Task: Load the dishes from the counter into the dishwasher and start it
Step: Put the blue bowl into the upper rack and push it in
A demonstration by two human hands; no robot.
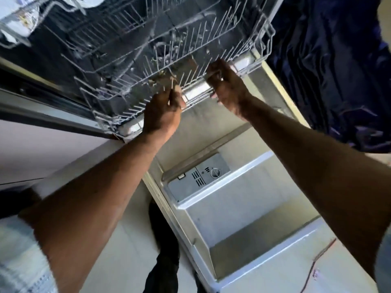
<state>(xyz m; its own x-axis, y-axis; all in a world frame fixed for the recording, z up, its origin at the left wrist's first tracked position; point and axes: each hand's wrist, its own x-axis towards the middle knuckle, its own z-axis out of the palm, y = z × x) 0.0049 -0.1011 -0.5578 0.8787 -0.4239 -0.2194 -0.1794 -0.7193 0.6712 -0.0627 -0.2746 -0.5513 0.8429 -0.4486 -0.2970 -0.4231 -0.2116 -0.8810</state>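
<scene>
Grey wire dishwasher rack (148,49), tines up, fills the frame from 10 to 1 o'clock, pulled out over the open door; the view is tilted and motion-blurred. No dishes can be made out in it. Left hand (161,115) is at the rack's front rail near centre, fingers (176,96) curled round the wire, clamped on it. Right hand (227,89) is just to its 3 o'clock side, also closed on the same front rail; hands near each other but apart. Both bare forearms run in from 7 and 4 o'clock.

Below the hands, at 5 o'clock, the pale grey inner face of the dishwasher door (254,218) lies open, with a grey rectangular detergent dispenser (198,178) and its round dial (215,172). At 2 o'clock, dark blue fabric (330,70) hangs beside the rack. At 6 o'clock, a dark trouser leg (165,240) over light floor. At 4 to 5 o'clock, a thin red wire (317,263) on the floor. At 8 o'clock, a patterned light sleeve (19,261).
</scene>
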